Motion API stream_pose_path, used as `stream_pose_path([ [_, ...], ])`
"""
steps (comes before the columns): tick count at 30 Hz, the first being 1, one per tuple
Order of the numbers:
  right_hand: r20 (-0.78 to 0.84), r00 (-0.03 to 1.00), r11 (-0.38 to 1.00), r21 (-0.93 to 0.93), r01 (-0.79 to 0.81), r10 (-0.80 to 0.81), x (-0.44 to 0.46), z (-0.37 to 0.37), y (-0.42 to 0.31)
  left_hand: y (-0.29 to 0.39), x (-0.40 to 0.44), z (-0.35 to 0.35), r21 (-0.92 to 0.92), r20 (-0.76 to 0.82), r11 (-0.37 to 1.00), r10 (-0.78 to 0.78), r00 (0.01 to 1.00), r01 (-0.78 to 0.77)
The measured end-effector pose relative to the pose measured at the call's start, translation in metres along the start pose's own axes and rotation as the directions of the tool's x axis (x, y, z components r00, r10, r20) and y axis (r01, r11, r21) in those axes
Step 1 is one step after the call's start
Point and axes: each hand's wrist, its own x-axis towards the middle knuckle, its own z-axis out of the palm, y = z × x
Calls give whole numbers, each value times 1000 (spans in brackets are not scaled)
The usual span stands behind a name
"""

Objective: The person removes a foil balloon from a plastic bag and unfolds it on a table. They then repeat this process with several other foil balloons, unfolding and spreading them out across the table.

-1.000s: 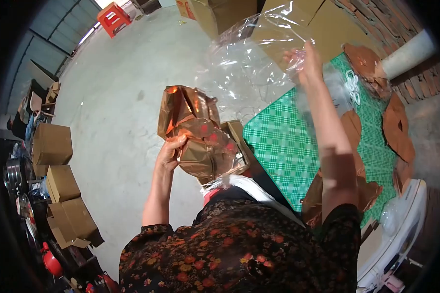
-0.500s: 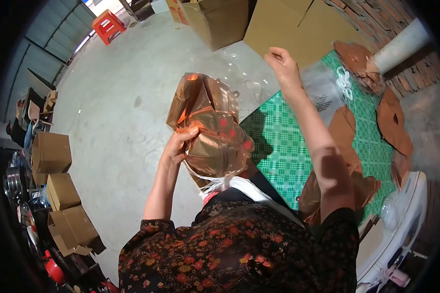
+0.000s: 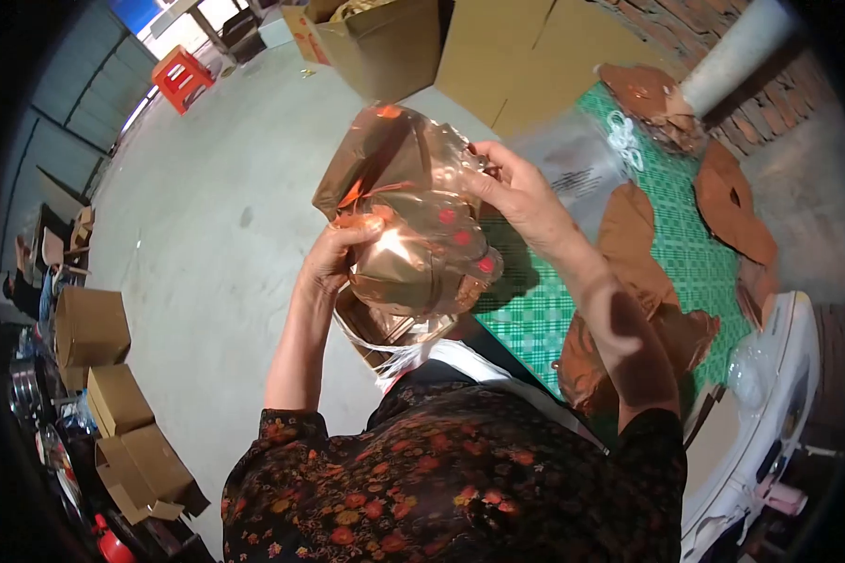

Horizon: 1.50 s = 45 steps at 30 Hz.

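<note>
My left hand point(image 3: 343, 251) is closed on the near-left part of a copper-coloured foil balloon point(image 3: 399, 150), thumb on top. The foil is flat and folded, shiny, with a few red spots on its right side. My right hand point(image 3: 512, 188) pinches the balloon's right edge between thumb and fingers. Under the foil, near my lap, part of an open cardboard box point(image 3: 376, 328) shows, with a bundle of white strings point(image 3: 404, 361) over its near side. To the right, brown flat balloons point(image 3: 629, 244) lie on a green checked cloth point(image 3: 526, 324).
A large open carton point(image 3: 385, 52) and a flat cardboard sheet point(image 3: 498, 56) stand ahead. Several cartons point(image 3: 94, 328) line the left. A red stool point(image 3: 182, 79) is far left. White cord point(image 3: 623, 141) and a clear plastic bag point(image 3: 563, 159) lie on the cloth. Another person sits far left.
My right hand has come down from the raised position at the right and now grips the balloon's right edge. My left hand keeps its hold. The view has shifted slightly.
</note>
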Motion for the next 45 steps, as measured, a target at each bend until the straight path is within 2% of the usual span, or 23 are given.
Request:
stream_pose_path([
  [4,-111,993,998,50,-31,36,-30,-17,-19,-15,19,35,48,68,995,-91,994,88],
  [7,-200,965,942,318,-102,172,-68,-32,-26,-25,29,74,89,201,982,-184,962,169],
  [9,-294,912,893,427,-141,285,-97,-44,-35,-33,30,111,98,243,985,-162,956,142],
  [12,-236,824,734,618,-282,515,-138,-85,-25,-41,40,146,172,372,960,-273,887,223],
  [13,-223,804,723,609,-328,552,-151,-94,-27,-42,36,163,135,415,964,-263,871,227],
  [16,-331,939,871,484,86,91,-198,-88,-34,-50,47,203,366,404,906,-360,841,213],
  [17,-437,877,850,523,68,199,-206,-86,-37,-61,48,216,325,423,930,-304,854,170],
  [19,-506,851,885,450,122,141,-220,-87,-50,-72,57,237,344,457,917,-353,816,203],
  [21,-595,777,850,501,161,204,-236,-100,-47,-73,60,259,289,538,913,-404,740,288],
  [22,-557,806,832,531,159,201,-248,-114,-38,-69,58,271,327,543,915,-386,746,235],
  [24,-471,861,792,592,147,192,-274,-135,-26,-73,64,282,262,652,897,-437,620,356],
  [26,-704,650,896,438,79,287,-277,-114,-50,-93,78,292,320,591,905,-422,687,280],
  [29,-785,570,933,350,85,242,-287,-125,-50,-104,85,304,337,502,889,-449,739,311],
  [31,-794,585,966,251,65,167,-291,-143,-47,-101,84,312,360,488,879,-464,739,314],
  [32,-767,610,939,327,104,200,-296,-144,-50,-99,83,316,371,481,873,-472,739,316],
  [33,-739,633,905,402,137,232,-300,-144,-55,-99,77,320,275,530,880,-474,703,387],
  [34,-686,706,889,420,183,179,-308,-146,-50,-98,72,324,177,579,871,-469,668,458],
  [36,-562,825,846,466,260,56,-328,-154,-38,-97,75,325,136,595,885,-432,677,445],
  [38,-636,771,844,425,328,21,-331,-121,-56,-105,89,321,133,606,908,-393,692,398],
  [41,-705,707,892,348,289,47,-334,-88,-67,-118,79,329,29,573,952,-267,775,306],
  [42,-722,689,913,322,249,66,-336,-85,-67,-121,77,331,12,582,941,-283,763,339],
  [43,-665,739,905,373,203,109,-344,-89,-59,-123,76,332,-6,590,928,-297,750,373],
  [45,-672,738,913,340,227,67,-347,-93,-38,-128,75,334,-39,605,909,-310,734,416],
])
